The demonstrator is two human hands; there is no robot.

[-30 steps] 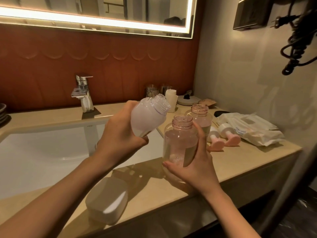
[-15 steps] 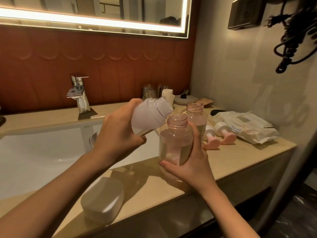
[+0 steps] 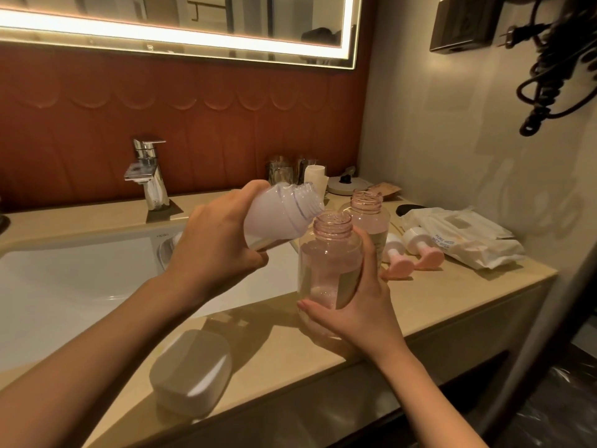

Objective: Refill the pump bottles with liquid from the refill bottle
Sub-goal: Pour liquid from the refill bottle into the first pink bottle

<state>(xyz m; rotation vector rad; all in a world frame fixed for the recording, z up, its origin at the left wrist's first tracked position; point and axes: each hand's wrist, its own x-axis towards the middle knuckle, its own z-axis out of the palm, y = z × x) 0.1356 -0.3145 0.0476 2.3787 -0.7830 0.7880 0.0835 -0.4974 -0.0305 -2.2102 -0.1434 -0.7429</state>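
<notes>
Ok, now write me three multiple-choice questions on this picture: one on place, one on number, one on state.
1. Where do the pump heads lie?
A. In the sink.
B. On the counter, right of the pink bottles.
C. Screwed onto the bottles.

2. How many pink bottles stand open?
A. One.
B. Two.
C. Three.

3. How is the refill bottle held?
A. Upright.
B. Upside down.
C. Tilted, in the left hand.

Key: 1 B, both lie there on their sides; 2 B, both necks show bare threads; 3 C, its mouth leans toward the near bottle.

Left hand (image 3: 213,250) high and curled; right hand (image 3: 358,308) lower, thumb upright.
</notes>
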